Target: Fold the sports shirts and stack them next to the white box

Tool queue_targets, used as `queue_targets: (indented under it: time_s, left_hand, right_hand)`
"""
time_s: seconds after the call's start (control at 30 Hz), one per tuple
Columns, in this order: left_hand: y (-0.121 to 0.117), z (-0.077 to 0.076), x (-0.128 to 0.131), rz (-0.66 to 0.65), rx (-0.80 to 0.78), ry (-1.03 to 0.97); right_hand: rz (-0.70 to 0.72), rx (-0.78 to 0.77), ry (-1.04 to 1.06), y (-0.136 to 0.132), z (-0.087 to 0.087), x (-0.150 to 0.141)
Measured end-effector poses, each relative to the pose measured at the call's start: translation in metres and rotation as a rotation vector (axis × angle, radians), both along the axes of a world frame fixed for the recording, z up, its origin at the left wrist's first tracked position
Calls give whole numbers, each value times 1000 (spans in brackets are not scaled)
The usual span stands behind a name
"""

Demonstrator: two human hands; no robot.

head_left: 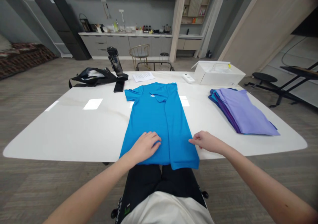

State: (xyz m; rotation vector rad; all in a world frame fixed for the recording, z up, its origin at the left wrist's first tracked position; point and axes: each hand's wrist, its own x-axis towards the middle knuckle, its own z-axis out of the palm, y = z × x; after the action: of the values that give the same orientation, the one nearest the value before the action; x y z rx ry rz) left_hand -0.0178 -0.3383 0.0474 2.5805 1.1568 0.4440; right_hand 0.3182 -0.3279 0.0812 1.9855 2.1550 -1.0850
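Note:
A blue T-shirt (151,118) lies spread on the white table, its collar away from me and its hem hanging a little over the near edge. Its right side is folded inward in a long strip, and the left sleeve sticks out flat. My left hand (146,146) rests palm down on the lower part of the shirt, fingers loosely bent and holding nothing. At the folded right edge, near the hem, my right hand (205,141) has its fingertips and thumb together on the fabric. The exact grip there is partly hidden.
To the right lies a stack of folded shirts (244,111), lavender on top. Behind it is a white box (218,73) beside a small white device (188,78). A black bag (96,76), bottle (114,61), phone (119,86) and paper sheets (143,76) lie along the far side.

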Motion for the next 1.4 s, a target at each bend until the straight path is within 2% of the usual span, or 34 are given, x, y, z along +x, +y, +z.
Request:
queue_targets:
  time_s: [0.07,0.17,0.33,0.47,0.6,0.77,0.93,1.1,1.27,1.33,1.4]
  left_hand:
    - [45,-2,-26,160,18,-26]
    - [120,-3,-67,374,37,-38]
    - [234,3,-110,670,65,113]
    - [302,2,-123,760,99,279]
    - [347,-5,-126,805,135,390]
    - [376,-10,-128,767,131,471]
    - [382,-9,-133,766,66,502]
    - [384,-9,-138,790,47,531]
    - [380,-9,-144,803,11,572]
    - [376,-1,-150,787,-11,569]
    - [371,16,-157,796,-43,501]
  right_hand:
    - [0,89,23,30,5,-14]
    - [44,128,126,83,7,-45]
    - [150,218,229,194,-1,-115]
    - [152,358,204,289,-19,-174]
    - [145,480,168,367,-40,-222]
    - [154,556,56,427,-57,-259]
    - [207,592,-86,459,-68,-276]
    - [258,583,-125,472,-73,-283]
    - [304,622,-152,469,-71,-285]
    - [285,660,-112,465,-69,-285]
    - [224,698,-28,463,-66,-282]
